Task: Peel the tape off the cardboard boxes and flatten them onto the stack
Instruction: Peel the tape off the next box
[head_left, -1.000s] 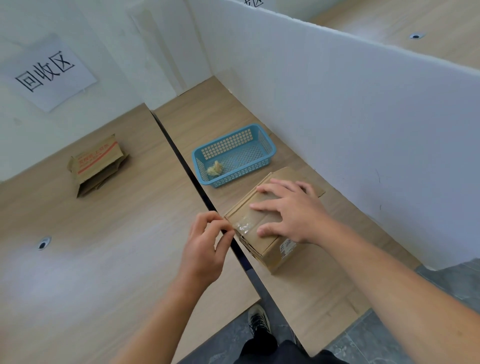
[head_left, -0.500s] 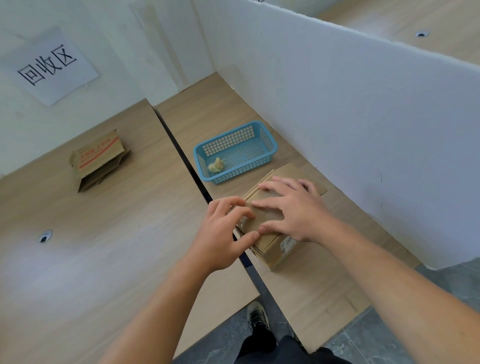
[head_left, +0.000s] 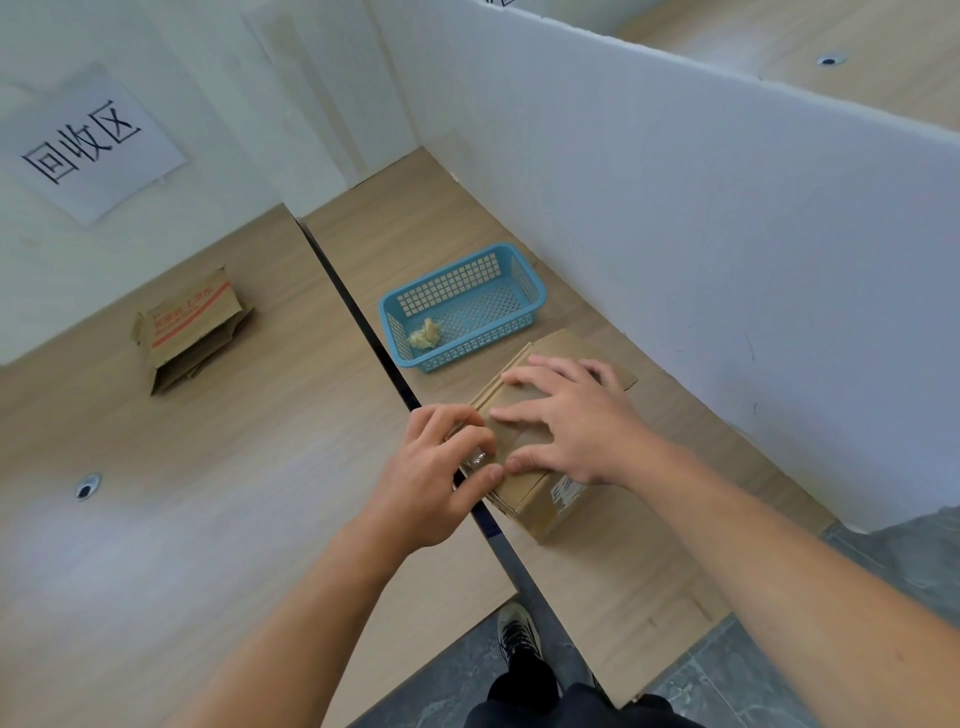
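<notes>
A small brown cardboard box (head_left: 540, 499) stands on the right table near its left edge, with a white label on its near side. My right hand (head_left: 576, 415) lies flat on the box top, fingers spread and pressing down. My left hand (head_left: 441, 467) is at the box's left end, thumb and fingers pinching a shiny piece of clear tape (head_left: 475, 460) there. A stack of flattened cardboard (head_left: 192, 327) with red print lies far left on the other table.
A blue plastic basket (head_left: 535, 293) behind the box holds a crumpled wad of tape (head_left: 425, 335). A white partition (head_left: 701, 234) runs along the right. A dark gap (head_left: 363, 332) separates the two tables. My shoe (head_left: 517, 631) shows on the grey floor below.
My left hand moved right from beside the box onto its left end and closed its fingers on the tape. My right hand stayed flat on the box top.
</notes>
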